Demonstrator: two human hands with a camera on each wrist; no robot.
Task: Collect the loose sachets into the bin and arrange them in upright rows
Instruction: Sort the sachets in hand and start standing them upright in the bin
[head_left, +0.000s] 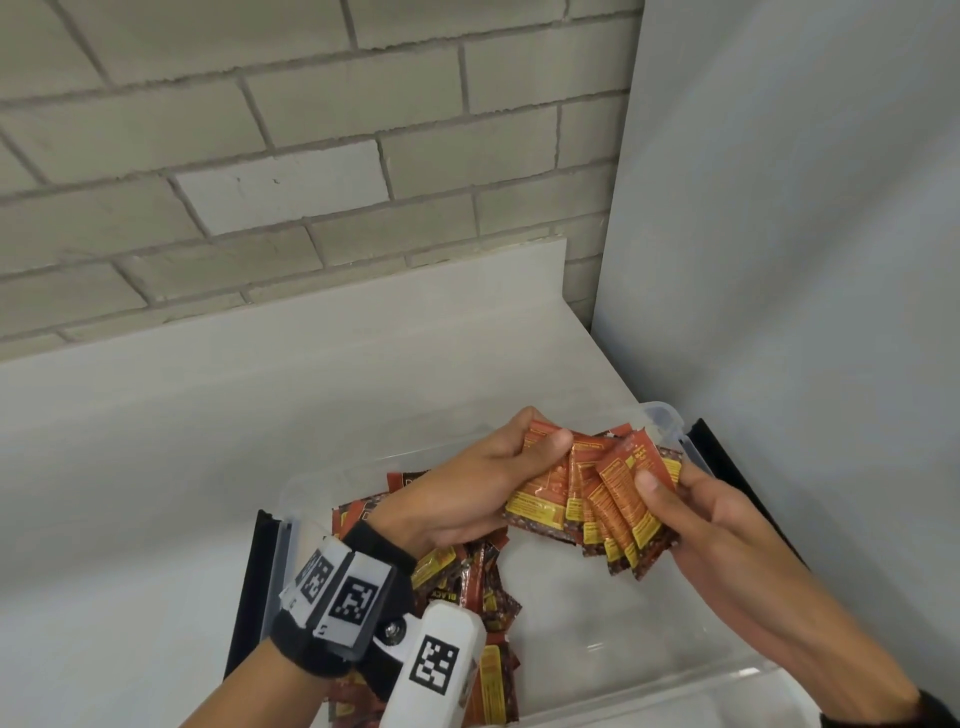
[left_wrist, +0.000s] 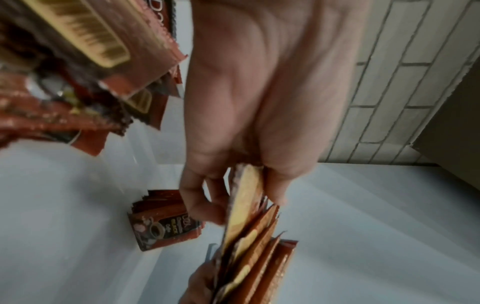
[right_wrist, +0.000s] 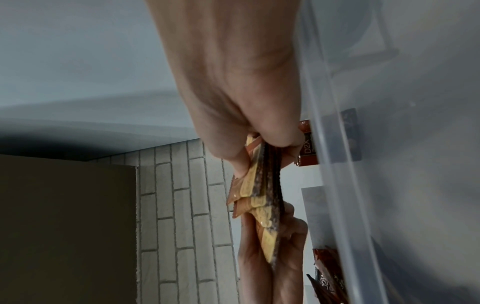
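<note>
- Fanned sachets (head_left: 597, 493): red-and-yellow bunch, centre right of the head view, held above the bin.
- Left hand (head_left: 467, 488): thumb and fingers pinch the bunch's left side.
- Right hand (head_left: 696, 514): grips its right side.
- Clear plastic bin (head_left: 670, 670): lower centre; loose sachets (head_left: 478, 587) heaped at its left.
- White counter (head_left: 156, 467); brick wall (head_left: 260, 130) behind.

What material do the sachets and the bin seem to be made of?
Sachets: probably laminated foil or plastic film with a glossy print; they bend and have crimped, serrated edges.
Bin: probably clear rigid plastic; the white surface shows through its walls, and its rim holds its shape.
</note>
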